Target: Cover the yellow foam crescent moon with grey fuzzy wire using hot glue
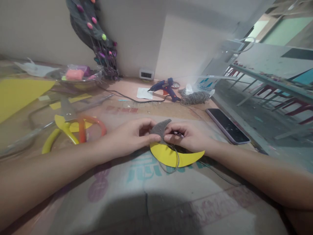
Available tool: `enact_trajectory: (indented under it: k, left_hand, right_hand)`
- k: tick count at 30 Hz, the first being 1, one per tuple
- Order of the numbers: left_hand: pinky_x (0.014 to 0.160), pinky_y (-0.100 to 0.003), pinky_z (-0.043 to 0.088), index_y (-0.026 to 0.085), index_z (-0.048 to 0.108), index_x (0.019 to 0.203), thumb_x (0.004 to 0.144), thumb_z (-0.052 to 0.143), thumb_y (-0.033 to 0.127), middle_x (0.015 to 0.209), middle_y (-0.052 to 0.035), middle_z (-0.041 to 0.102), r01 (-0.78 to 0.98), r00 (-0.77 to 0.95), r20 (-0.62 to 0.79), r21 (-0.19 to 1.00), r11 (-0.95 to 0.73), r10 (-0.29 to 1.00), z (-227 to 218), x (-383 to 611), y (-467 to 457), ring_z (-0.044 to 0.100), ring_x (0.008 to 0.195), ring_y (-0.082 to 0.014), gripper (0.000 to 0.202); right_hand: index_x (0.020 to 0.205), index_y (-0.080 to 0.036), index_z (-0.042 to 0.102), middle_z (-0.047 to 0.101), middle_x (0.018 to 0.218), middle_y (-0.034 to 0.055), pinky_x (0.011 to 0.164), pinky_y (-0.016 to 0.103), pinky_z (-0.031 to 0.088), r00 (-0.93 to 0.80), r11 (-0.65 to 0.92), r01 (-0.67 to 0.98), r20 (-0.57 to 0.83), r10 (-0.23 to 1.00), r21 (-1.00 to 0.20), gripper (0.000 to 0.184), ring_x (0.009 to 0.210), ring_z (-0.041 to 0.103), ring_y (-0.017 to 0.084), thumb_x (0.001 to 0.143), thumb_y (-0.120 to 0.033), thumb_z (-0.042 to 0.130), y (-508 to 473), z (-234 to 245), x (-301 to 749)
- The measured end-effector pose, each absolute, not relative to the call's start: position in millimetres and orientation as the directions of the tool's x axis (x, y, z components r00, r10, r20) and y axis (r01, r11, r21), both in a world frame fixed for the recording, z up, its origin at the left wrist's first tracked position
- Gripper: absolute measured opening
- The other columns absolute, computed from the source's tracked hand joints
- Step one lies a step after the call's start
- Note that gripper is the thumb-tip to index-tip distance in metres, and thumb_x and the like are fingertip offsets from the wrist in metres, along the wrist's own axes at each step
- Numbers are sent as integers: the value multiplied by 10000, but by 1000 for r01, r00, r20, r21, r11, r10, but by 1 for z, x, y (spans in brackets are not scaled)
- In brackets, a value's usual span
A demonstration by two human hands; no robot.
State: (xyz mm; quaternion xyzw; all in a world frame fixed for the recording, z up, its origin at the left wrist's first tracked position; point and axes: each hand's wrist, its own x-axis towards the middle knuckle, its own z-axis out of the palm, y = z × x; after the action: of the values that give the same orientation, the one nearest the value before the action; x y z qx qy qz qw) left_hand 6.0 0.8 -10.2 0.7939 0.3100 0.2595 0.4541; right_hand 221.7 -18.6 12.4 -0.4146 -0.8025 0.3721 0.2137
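Covering the near table, the cardboard point(117, 199) is probably serving as a protective work surface. Over it, the crescent point(171, 156) is sitting between the two hands, its lower stretch showing bare yellow and its upper tip showing grey wrapping. A yarn loop point(178, 160) is hanging across the yellow, seemingly giving slack. The left hand point(137, 135) is pinching the wrapped part between thumb and fingers, apparently steadying it; the right hand point(188, 133) is pinching the wrap's right edge, perhaps pressing the turns tight, though whether it is also gripping the strand is not showing. Left of the hands, the scissors point(82, 130) are lying within easy reach but outside the working space. At right, the phone point(227, 125) is resting face up, likewise aside. Farther back, the skein point(197, 97) is lying beside the glue gun point(162, 86), whose nozzle is pointing over a white square point(144, 94), presumably for catching drips. Behind, a clock point(146, 74) is standing by the wall, facing the worker.
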Motion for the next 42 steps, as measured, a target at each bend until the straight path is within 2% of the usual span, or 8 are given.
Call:
enact_trajectory:
  k: [6, 18, 21, 24, 27, 30, 33, 42]
  left_hand:
    - [591, -230, 404, 184, 605, 850, 875, 589, 360, 698, 36, 568, 220, 681, 130, 902, -371, 721, -9, 7, 0, 515, 645, -116, 178]
    - [586, -225, 389, 179, 607, 837, 865, 603, 366, 708, 38, 544, 252, 677, 121, 889, -384, 726, -7, 6, 0, 489, 642, -108, 188]
    - [586, -227, 401, 182, 619, 867, 874, 589, 364, 737, 25, 568, 215, 690, 94, 920, -327, 717, -7, 6, 2, 503, 653, -114, 184]
    - [588, -228, 407, 182, 611, 895, 896, 550, 336, 766, 19, 561, 126, 695, 90, 961, -245, 713, -4, 6, 3, 489, 645, -105, 166]
    - [581, -231, 404, 181, 576, 889, 904, 523, 316, 760, 24, 528, 54, 683, 109, 979, -198, 722, -2, 6, 3, 469, 629, -99, 146]
    - [577, -233, 404, 183, 555, 911, 916, 502, 328, 762, 25, 509, 39, 686, 113, 981, -192, 718, -3, 7, 1, 467, 625, -100, 155]
    - [572, -227, 394, 190, 553, 927, 928, 496, 346, 765, 30, 494, 39, 676, 132, 976, -214, 725, -5, 6, 1, 452, 628, -98, 167]
    - [583, -219, 386, 200, 557, 939, 957, 470, 373, 800, 19, 495, 105, 620, 174, 948, -301, 765, -7, 2, 0, 437, 663, -107, 195]
  right_hand:
    - [759, -199, 612, 568, 704, -9, 589, 245, 418, -539, 301, 472, -1, 843, -829, 149, 631, 482, 114, 838, -319, 573, -20, 12, 221]
    - [727, -188, 579, 538, 679, -22, 589, 238, 389, -533, 297, 453, 12, 846, -841, 172, 613, 463, 101, 825, -327, 603, -22, 12, 218]
    - [792, -191, 573, 549, 728, -14, 610, 244, 407, -528, 332, 442, 57, 847, -833, 171, 645, 481, 108, 827, -352, 617, -23, 9, 220]
    - [952, -205, 542, 537, 783, -8, 600, 249, 419, -531, 403, 388, 156, 833, -829, 317, 663, 482, 118, 832, -485, 629, -23, 6, 226]
    - [1026, -216, 545, 561, 865, 30, 665, 292, 446, -532, 587, 414, 338, 776, -696, 406, 739, 518, 149, 902, -598, 486, -22, 7, 233]
    - [1099, -228, 585, 615, 919, 60, 735, 339, 454, -566, 721, 500, 450, 691, -479, 390, 807, 562, 180, 974, -532, 376, -21, 10, 238]
    - [1196, -244, 590, 638, 905, 65, 746, 354, 450, -600, 752, 550, 455, 658, -362, 342, 831, 582, 200, 997, -427, 380, -19, 12, 239]
    - [1090, -164, 660, 602, 799, 61, 647, 301, 413, -665, 815, 549, 493, 561, -185, 252, 732, 548, 178, 966, -284, 476, -17, 6, 238]
